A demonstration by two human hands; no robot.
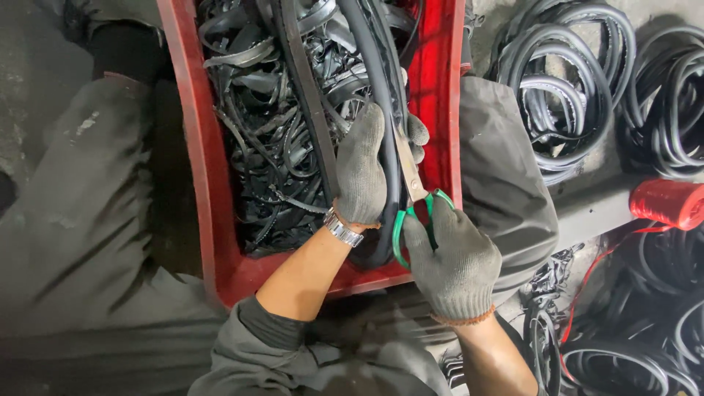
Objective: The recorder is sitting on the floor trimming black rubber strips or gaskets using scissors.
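My left hand (361, 172), in a grey knit glove with a metal watch at the wrist, grips a thick black rubber strip (381, 88) that arches over a red plastic crate (213, 191). My right hand (453, 260), also gloved, holds green-handled scissors (413, 192). Their blades point up along the strip, beside my left fingers. The crate between my knees is full of black rubber offcuts (279, 139).
Coils of black rubber seal (565, 81) lie on the floor to the right, with more (660, 323) at lower right. A red spool of twine (669, 202) rests on a grey ledge. My grey trouser legs flank the crate.
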